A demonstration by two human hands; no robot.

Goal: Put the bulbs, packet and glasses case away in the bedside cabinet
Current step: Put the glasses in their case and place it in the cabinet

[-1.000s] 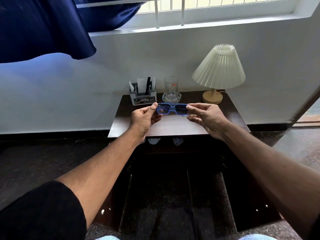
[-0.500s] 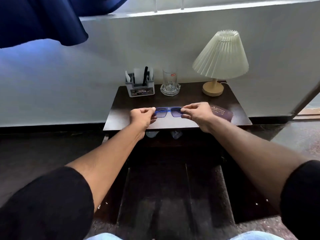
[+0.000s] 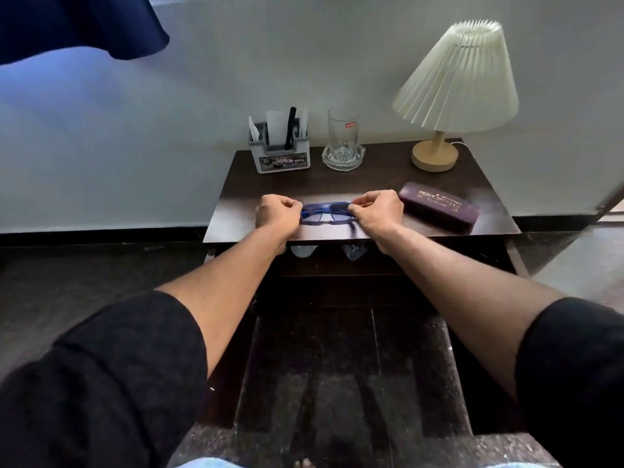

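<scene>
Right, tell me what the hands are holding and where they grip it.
Both hold the blue glasses: the left hand pinches the frame's left end, the right hand its right end.

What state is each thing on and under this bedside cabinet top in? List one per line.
blue glasses: held at both ends, low over the top
left hand: pinching the glasses
right hand: pinching the glasses
glasses case: closed, lying flat
drinking glass: upright, empty
lamp: upright

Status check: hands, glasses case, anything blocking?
Left hand and right hand both pinching blue glasses over cabinet top. Glasses case shut, right of hands. Nothing in the way.
</scene>
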